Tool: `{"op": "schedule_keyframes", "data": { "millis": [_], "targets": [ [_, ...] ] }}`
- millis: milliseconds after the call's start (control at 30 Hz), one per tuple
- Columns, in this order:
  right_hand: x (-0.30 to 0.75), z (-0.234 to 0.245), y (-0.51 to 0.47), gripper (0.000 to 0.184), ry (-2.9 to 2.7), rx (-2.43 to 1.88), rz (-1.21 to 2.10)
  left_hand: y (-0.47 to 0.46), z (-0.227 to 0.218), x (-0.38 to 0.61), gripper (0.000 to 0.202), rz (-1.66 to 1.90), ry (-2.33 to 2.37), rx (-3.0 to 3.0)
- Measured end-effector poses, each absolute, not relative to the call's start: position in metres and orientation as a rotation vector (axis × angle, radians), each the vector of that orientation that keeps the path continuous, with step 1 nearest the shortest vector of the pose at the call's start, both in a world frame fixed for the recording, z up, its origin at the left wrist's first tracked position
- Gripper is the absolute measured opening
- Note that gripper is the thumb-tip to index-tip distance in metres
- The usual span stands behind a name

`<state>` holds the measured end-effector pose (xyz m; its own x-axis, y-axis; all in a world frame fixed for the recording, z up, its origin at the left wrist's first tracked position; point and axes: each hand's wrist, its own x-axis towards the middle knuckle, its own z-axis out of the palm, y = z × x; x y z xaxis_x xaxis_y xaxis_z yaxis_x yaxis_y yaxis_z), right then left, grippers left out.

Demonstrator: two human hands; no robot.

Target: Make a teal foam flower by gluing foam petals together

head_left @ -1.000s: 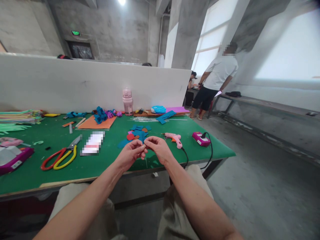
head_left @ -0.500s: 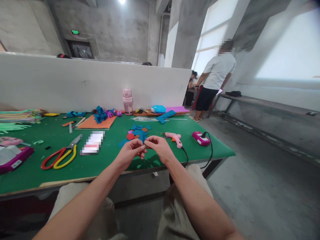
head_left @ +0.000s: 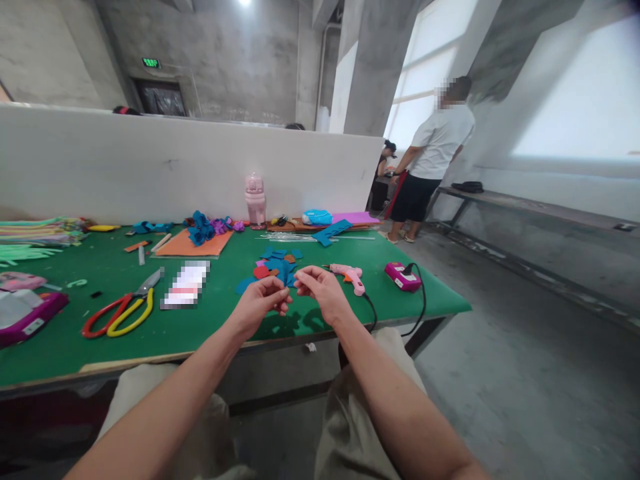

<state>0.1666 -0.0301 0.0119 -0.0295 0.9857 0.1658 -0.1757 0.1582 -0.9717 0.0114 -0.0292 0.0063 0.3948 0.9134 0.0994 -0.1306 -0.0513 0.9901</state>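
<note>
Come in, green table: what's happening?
Bare left hand, bare right hand: close together, fingers curled, grip unclear. Flat blue scraps beyond. Pink pistol-shaped glue gun at right.

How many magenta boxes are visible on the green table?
2: the left box, cut off by the picture's edge; the right box, right of the pink glue gun. No others show.

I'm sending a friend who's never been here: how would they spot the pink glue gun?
Find the green table, then the person's right hand above it. The pink glue gun lies between that hand and the magenta power box. Unlike the upright pink bottle, it's pistol-shaped.
</note>
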Motion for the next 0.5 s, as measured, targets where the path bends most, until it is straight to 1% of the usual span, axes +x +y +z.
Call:
{"op": "schedule_keyframes", "data": {
  "millis": [133, 267, 500],
  "targets": [
    [0.169, 0.010, -0.028, 0.026, -1.072, -0.963, 1.202, -0.029, 0.007, 0.010, 0.022, 1.038, 0.757, 1.248],
    [0.163, 0.007, -0.028, 0.023, -1.141, -0.935, 1.185, -0.028, 0.006, 0.011, 0.022, 1.054, 0.740, 1.208],
    [0.154, 0.008, -0.032, 0.021, -1.228, -0.948, 1.158, -0.027, 0.002, 0.012, 0.021, 1.031, 0.758, 1.305]
  ]
}}
